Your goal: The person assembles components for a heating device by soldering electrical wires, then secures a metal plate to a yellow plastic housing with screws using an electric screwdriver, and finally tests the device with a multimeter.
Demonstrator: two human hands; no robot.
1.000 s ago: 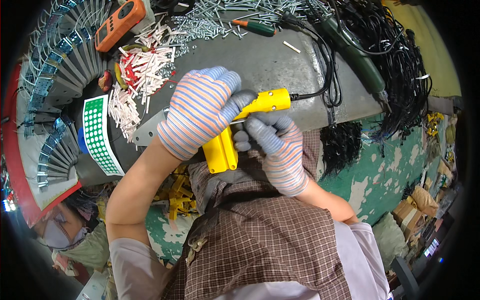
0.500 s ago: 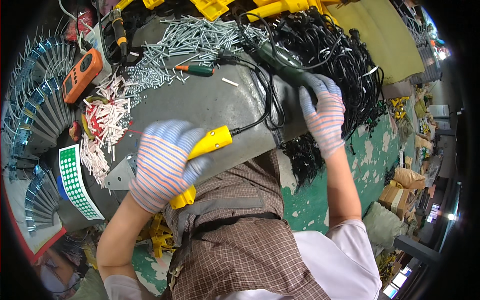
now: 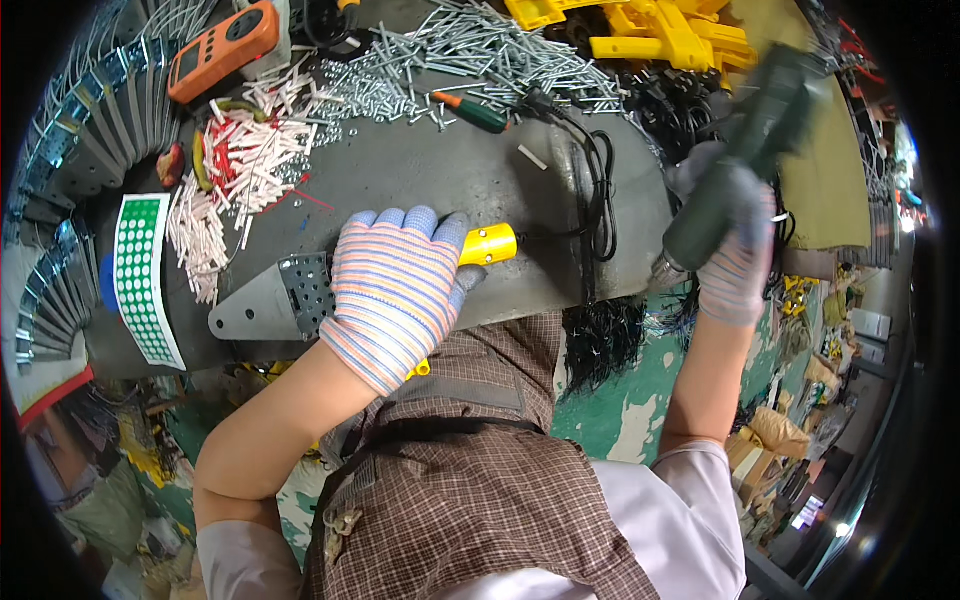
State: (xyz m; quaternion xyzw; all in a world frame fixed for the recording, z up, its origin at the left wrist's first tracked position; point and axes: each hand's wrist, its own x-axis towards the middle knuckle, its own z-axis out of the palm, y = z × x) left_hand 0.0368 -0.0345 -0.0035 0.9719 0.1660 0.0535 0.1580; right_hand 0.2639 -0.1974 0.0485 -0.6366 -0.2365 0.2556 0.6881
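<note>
My left hand (image 3: 395, 290), in a striped knit glove, is closed over a yellow plastic handle (image 3: 490, 245) with a black cord leaving its right end. Most of the handle lies hidden under the palm. A grey tapered metal plate (image 3: 255, 305) with a perforated end sticks out left of that hand; whether it joins the handle is hidden. My right hand (image 3: 738, 245), gloved alike, grips a dark green power screwdriver (image 3: 705, 215), blurred by motion. Its tip points down and left, beyond the bench's right end.
On the grey bench (image 3: 420, 165) lie long screws (image 3: 490, 60), white tubes (image 3: 250, 150), a small screwdriver (image 3: 475, 112) and a dotted sticker sheet (image 3: 145, 280). An orange meter (image 3: 225, 50) and metal plates (image 3: 130, 110) stand left. Yellow casings (image 3: 670, 35) and black cords (image 3: 680, 105) lie at the back right.
My right hand has lifted the power screwdriver off the cord pile and swung it rightward. My left hand has moved right with the yellow handle, now palm-down over it.
</note>
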